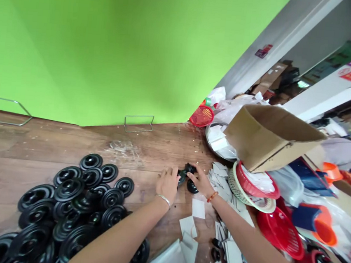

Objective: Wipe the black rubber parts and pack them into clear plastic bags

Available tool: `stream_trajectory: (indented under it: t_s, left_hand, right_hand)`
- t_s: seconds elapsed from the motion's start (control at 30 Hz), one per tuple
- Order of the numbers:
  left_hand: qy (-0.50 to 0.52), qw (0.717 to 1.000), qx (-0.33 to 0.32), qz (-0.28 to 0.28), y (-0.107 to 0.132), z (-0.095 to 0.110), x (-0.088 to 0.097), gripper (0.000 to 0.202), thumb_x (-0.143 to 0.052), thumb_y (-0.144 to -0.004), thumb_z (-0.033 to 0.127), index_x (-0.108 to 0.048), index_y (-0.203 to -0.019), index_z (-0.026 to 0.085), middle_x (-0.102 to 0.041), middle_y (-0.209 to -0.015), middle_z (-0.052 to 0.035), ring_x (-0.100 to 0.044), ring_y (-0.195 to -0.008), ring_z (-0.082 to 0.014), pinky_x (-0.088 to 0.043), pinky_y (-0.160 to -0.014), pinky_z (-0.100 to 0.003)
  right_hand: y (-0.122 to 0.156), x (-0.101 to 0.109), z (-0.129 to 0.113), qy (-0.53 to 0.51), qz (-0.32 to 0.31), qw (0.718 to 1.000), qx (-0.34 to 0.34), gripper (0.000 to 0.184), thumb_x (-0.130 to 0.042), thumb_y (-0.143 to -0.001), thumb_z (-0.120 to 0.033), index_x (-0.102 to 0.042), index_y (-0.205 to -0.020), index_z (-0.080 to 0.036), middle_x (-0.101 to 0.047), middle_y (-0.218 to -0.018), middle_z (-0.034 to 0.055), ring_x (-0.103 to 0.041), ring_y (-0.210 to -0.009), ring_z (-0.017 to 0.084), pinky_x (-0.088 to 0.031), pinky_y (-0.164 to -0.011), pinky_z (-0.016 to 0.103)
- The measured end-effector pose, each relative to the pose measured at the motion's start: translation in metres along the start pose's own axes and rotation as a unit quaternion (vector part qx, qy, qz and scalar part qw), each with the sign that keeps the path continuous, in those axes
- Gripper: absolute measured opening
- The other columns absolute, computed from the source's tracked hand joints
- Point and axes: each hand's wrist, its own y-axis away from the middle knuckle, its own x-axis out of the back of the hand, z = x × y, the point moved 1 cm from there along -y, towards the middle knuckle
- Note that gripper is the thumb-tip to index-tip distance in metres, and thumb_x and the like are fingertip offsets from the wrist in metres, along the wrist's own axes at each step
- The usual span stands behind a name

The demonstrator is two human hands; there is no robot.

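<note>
My left hand [167, 183] rests on the wooden table [68, 146] with a silver bangle on its wrist, its fingers curled against a small black round part [182, 176]. My right hand [200, 181], with an orange bead bracelet, reaches in from the right and its fingers close on another small black part [189, 168]. A third black disc [192, 187] lies just below that hand. Both hands meet over these parts near the middle of the table.
A big heap of black ribbed discs [72, 204] covers the table's left front. White paper slips [190, 236] lie scattered at the front. A cardboard box [271, 136], red baskets [280, 232], a steel bowl [221, 140] and bags crowd the right. A green wall stands behind.
</note>
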Motion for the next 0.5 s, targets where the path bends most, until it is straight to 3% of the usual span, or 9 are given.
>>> stream_trajectory:
  t_s: [0.07, 0.13, 0.27, 0.33, 0.4, 0.5]
  left_hand:
    - [0.002, 1.0, 0.013, 0.004, 0.0, 0.011, -0.022, 0.029, -0.041, -0.092, 0.031, -0.052, -0.117, 0.021, -0.06, -0.109, -0.0125, -0.055, -0.103, -0.0297, -0.044, -0.085, -0.044]
    - [0.014, 1.0, 0.023, 0.007, 0.004, 0.016, -0.031, 0.034, -0.039, -0.093, 0.035, -0.05, -0.12, 0.02, -0.058, -0.112, -0.0146, -0.053, -0.105, -0.032, -0.042, -0.087, -0.048]
    - [0.056, 0.998, 0.014, 0.008, 0.015, 0.01, -0.017, 0.04, -0.038, -0.092, 0.038, -0.046, -0.125, 0.017, -0.056, -0.116, -0.0153, -0.054, -0.106, -0.03, -0.043, -0.088, -0.045]
    - [0.074, 0.997, -0.005, 0.016, 0.022, -0.005, 0.007, 0.039, -0.041, -0.091, 0.038, -0.047, -0.124, 0.018, -0.057, -0.117, -0.0136, -0.056, -0.106, -0.0267, -0.045, -0.089, -0.04]
    - [0.08, 0.996, -0.022, 0.038, 0.03, -0.034, 0.045, 0.037, -0.045, -0.09, 0.038, -0.049, -0.123, 0.02, -0.059, -0.117, -0.01, -0.057, -0.106, -0.022, -0.046, -0.089, -0.033]
    - [0.057, 0.993, -0.015, 0.101, 0.04, -0.108, 0.121, 0.03, -0.049, -0.088, 0.037, -0.054, -0.116, 0.024, -0.061, -0.114, -0.0045, -0.058, -0.104, -0.0169, -0.046, -0.091, -0.026]
  right_hand:
    - [0.004, 0.0, 0.006, -0.002, 0.006, 1.0, -0.002, 0.048, -0.041, -0.089, -0.05, -0.051, -0.126, -0.022, -0.058, -0.127, 0.0083, -0.052, -0.119, 0.023, -0.036, -0.106, 0.044]
    - [0.007, 0.002, 0.009, -0.001, 0.013, 1.0, -0.005, 0.05, -0.03, -0.092, -0.051, -0.051, -0.127, -0.022, -0.054, -0.132, 0.0081, -0.048, -0.125, 0.021, -0.031, -0.11, 0.043]
    - [0.009, 0.009, 0.006, 0.013, 0.009, 1.0, -0.001, 0.054, -0.03, -0.091, -0.054, -0.053, -0.127, -0.02, -0.053, -0.135, 0.0083, -0.045, -0.128, 0.021, -0.029, -0.112, 0.042]
    - [0.012, 0.012, 0.004, 0.018, -0.001, 1.0, 0.003, 0.057, -0.032, -0.089, -0.056, -0.054, -0.127, -0.019, -0.055, -0.133, 0.0101, -0.047, -0.127, 0.024, -0.028, -0.112, 0.046]
    - [0.014, 0.013, 0.004, 0.025, -0.011, 1.0, 0.001, 0.061, -0.033, -0.087, -0.059, -0.054, -0.126, -0.018, -0.058, -0.129, 0.0132, -0.049, -0.124, 0.028, -0.028, -0.111, 0.051]
    - [0.013, 0.008, 0.001, 0.091, 0.018, 0.996, -0.012, 0.06, -0.041, -0.08, -0.063, -0.057, -0.122, -0.023, -0.062, -0.123, 0.0126, -0.056, -0.116, 0.032, -0.039, -0.104, 0.05]
